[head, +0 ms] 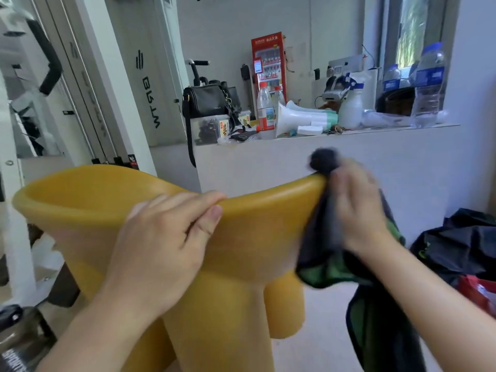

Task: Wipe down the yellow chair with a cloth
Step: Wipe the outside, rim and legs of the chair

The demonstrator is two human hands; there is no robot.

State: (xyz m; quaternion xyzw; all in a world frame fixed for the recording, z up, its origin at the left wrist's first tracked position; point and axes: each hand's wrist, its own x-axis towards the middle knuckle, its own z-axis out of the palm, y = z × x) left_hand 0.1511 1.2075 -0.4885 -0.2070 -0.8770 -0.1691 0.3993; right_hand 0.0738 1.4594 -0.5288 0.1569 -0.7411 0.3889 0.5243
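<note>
white walls | cluttered ledge (349,135) | window (410,30) daylit | pale floor (322,353)

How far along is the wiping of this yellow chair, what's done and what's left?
Done: nothing can be confirmed; the yellow chair shows no clearly wiped patches. In hand: the left hand grips the top rim to steady it, while the blurred right hand holds the dark cloth against the rim's right end. Left, probably: the rest of the rim, the body and the legs.
</note>
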